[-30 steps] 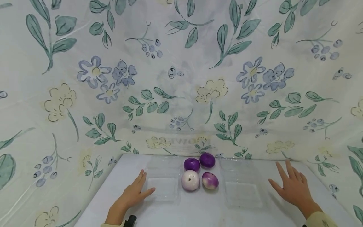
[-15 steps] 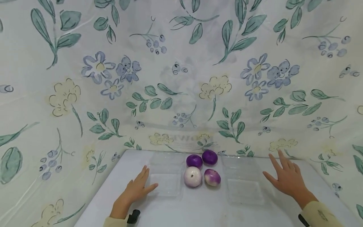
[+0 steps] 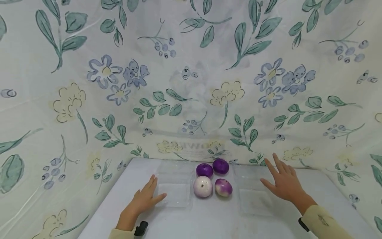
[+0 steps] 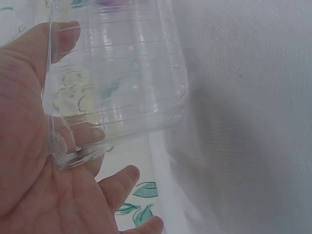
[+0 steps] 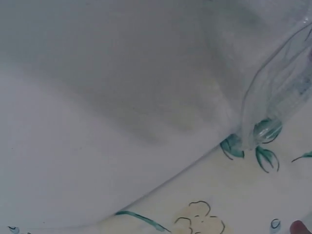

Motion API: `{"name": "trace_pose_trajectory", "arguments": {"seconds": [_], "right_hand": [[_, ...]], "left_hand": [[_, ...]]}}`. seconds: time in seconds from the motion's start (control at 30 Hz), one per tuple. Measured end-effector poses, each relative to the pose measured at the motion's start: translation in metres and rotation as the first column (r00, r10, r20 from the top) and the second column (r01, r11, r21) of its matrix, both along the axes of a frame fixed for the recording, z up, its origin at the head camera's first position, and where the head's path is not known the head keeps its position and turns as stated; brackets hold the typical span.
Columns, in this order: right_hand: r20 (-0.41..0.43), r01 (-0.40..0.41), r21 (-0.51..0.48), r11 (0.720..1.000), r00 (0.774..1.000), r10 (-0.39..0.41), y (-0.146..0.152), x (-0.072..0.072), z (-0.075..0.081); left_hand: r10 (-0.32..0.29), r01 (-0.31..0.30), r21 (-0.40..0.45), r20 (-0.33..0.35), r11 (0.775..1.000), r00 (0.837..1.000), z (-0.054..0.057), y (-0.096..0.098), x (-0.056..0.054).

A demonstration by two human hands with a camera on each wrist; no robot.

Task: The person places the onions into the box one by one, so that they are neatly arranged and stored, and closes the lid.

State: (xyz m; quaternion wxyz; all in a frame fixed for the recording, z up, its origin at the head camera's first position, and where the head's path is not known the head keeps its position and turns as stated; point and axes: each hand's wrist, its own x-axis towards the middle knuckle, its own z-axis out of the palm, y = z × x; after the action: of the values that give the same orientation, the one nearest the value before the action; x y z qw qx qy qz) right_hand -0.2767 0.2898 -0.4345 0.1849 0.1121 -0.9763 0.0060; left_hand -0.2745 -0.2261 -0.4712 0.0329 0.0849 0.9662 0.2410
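Observation:
My left hand is at the left side of a clear plastic box, its fingers extended and the thumb over the near part. In the left wrist view the palm and fingers lie along the wall of that clear box. My right hand, fingers spread, hovers at the right edge of a second clear plastic box. Only a fingertip shows low in the right wrist view, below this clear box. Between the boxes sit two dark purple onions, a white onion and a purple-and-white turnip-like vegetable.
The white table ends at the back against a curtain printed with leaves and flowers. The same cloth rises at the left and right sides. A black band is on the left wrist.
My right hand has moved left toward the right-hand box. The left hand has stayed almost in place at its box. The view has shifted slightly; the vegetables and boxes keep their places.

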Motion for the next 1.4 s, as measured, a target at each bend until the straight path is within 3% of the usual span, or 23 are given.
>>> {"name": "trace_pose_trajectory", "arguments": {"seconds": [0.73, 1.17, 1.4], "right_hand": [[0.021, -0.166, -0.024, 0.986, 0.986, 0.166, -0.069, -0.018, 0.003], [0.033, -0.258, -0.001, 0.966, 0.966, 0.257, -0.110, -0.021, -0.011], [0.097, -0.285, -0.034, 0.958, 0.953, 0.287, -0.135, -0.021, -0.014]], "left_hand": [[0.002, -0.002, 0.085, 0.007, 0.996, 1.000, -0.002, -0.003, -0.003], [0.011, -0.015, 0.119, 0.036, 0.993, 0.999, -0.005, -0.001, -0.003], [0.012, -0.017, 0.124, 0.038, 0.992, 0.999, -0.006, 0.000, -0.003]]}}
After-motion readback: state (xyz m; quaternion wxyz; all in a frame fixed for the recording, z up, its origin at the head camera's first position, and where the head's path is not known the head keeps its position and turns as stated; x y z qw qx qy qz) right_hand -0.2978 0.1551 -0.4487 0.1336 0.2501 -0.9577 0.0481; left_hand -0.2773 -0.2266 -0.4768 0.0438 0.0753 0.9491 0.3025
